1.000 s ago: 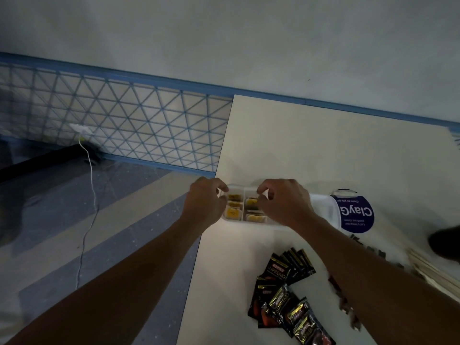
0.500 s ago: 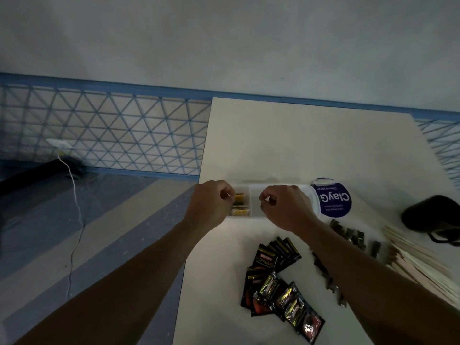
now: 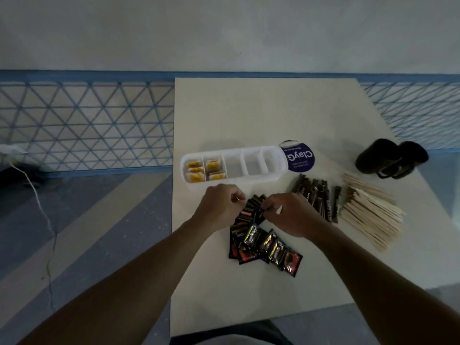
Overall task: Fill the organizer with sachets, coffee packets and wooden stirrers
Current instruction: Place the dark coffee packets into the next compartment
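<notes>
A dim, wide view from your head down onto a pale desk (image 3: 249, 115), with a white cable (image 3: 37, 207) trailing over the floor far to the left. At the desk's left side a long white organizer (image 3: 234, 181) lies crosswise. Its two leftmost compartments hold yellow sachets (image 3: 195, 170), stood in rows, and the three to the right are bare, probably waiting for the other supplies. Just in front of it, your left hand (image 3: 219, 207) has its fingers curled narrow at the top of a fan of black coffee packets (image 3: 263, 245). You cannot tell whether it grips any. The packets' gold and red print is too blurred to read. Your right hand (image 3: 291, 215) meets the fan from the other side, fingers pinching the upper packets, seemingly to gather them. A pale sliver pokes from it, and what it is cannot be told. Touching the organizer's right end is a round dark blue label (image 3: 300, 158) reading "ClayG" in large white letters, with smaller lines that are illegible. Further right lie dark stick sachets (image 3: 316, 195), then a heap of wooden stirrers (image 3: 371, 215), all near at hand. Two dark mugs (image 3: 390, 158) stand beyond.
</notes>
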Available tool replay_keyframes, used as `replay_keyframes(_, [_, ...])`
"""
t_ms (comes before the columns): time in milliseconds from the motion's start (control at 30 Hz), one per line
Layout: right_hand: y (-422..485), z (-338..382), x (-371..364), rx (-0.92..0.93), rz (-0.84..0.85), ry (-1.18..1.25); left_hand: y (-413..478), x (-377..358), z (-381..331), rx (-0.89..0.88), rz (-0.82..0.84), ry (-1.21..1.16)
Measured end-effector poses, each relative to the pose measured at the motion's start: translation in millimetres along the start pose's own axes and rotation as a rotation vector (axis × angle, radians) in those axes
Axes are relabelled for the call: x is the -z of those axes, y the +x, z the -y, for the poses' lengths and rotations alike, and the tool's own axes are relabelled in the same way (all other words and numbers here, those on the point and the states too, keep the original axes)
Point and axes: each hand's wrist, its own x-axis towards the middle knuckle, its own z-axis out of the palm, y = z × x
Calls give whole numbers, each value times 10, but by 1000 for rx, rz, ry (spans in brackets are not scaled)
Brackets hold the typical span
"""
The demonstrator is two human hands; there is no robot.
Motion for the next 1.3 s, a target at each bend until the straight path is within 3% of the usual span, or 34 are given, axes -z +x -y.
replay_keyframes(200, [-408,-252,-127,-19,120,-47,-261,-248,11,60,145,99])
replay_keyframes(367, [-581,-413,-251,-59,200,-89,-403,-456,45,107,114,209])
replay_keyframes(567, [-591,-516,-439,54,171,-170,-493,-693,70,205,68,212])
replay_keyframes(767, [-540,-497,-461,172,130,-147,-533,-860,65,205,-31,145])
replay_keyframes(900, [-487,-486,-448,273,134,-255,-546,-913,61,194,-85,131])
replay_keyframes(1067, [-420,-450,-472,304,142,-361,-585,-985,66,160,-125,91])
replay_keyframes(1300, [-432,-489,-556,311,63,-273,-596,-1067,43,179,-142,45])
